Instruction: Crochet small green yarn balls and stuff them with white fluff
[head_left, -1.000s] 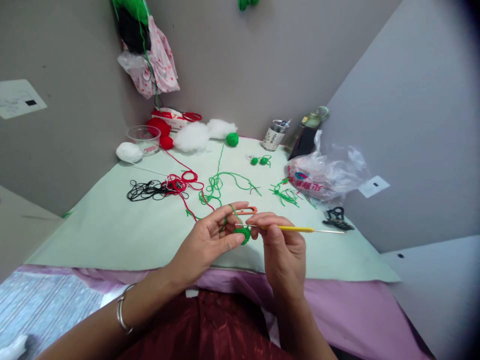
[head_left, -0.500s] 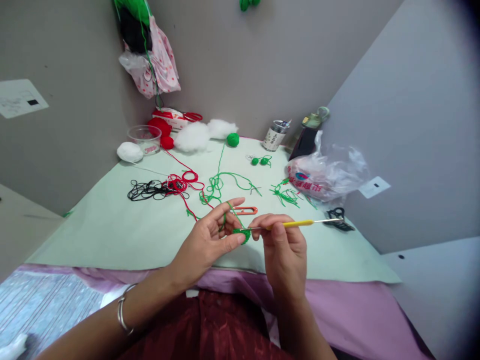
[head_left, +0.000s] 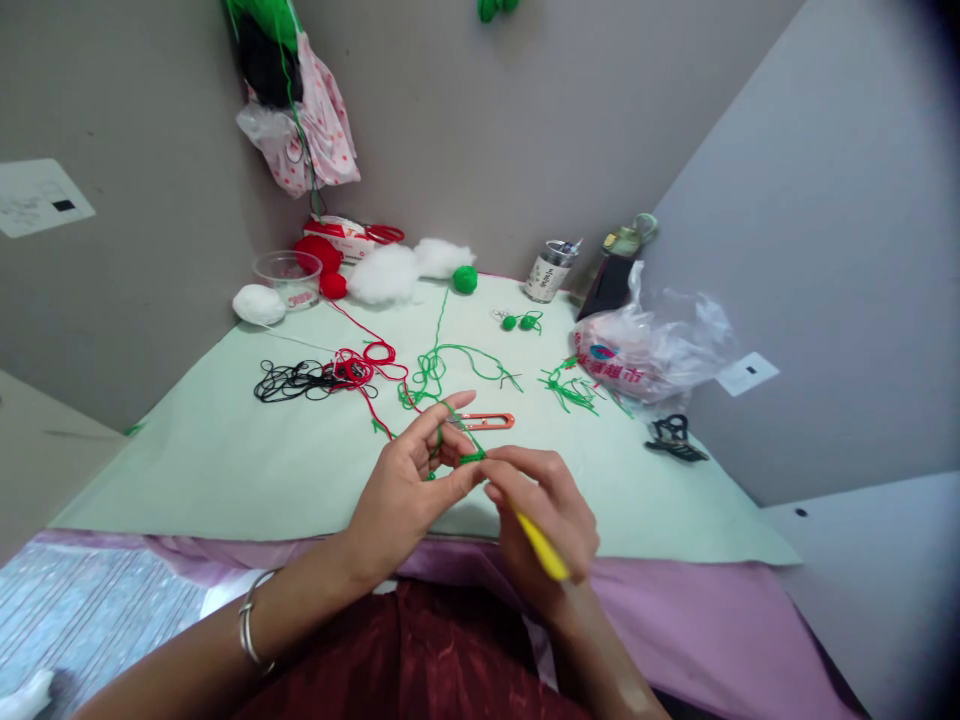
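My left hand [head_left: 409, 470] pinches a small piece of green crochet [head_left: 472, 457] between thumb and fingers. Green yarn [head_left: 463, 424] runs taut from its raised index finger down to the piece. In my right hand [head_left: 544, 505] is a crochet hook with a yellow handle [head_left: 541, 543], which slants down toward my wrist. The hook's tip is hidden by my fingers at the crochet piece, where both hands meet. Just behind them on the table lies a pair of orange thread snips [head_left: 491, 421].
Tangled green yarn [head_left: 431, 375], red yarn [head_left: 367, 362] and black cord [head_left: 289, 382] lie beyond my hands. Farther back are white stuffing [head_left: 386, 275], a green yarn ball [head_left: 465, 279] and a pen can [head_left: 550, 272]. A plastic bag [head_left: 645, 350] and a black hair clip [head_left: 676, 438] are at right.
My right hand has turned and moved left against the crochet piece. The yellow handle has swung from level, pointing right, to slanting down toward me. The left hand has barely moved.
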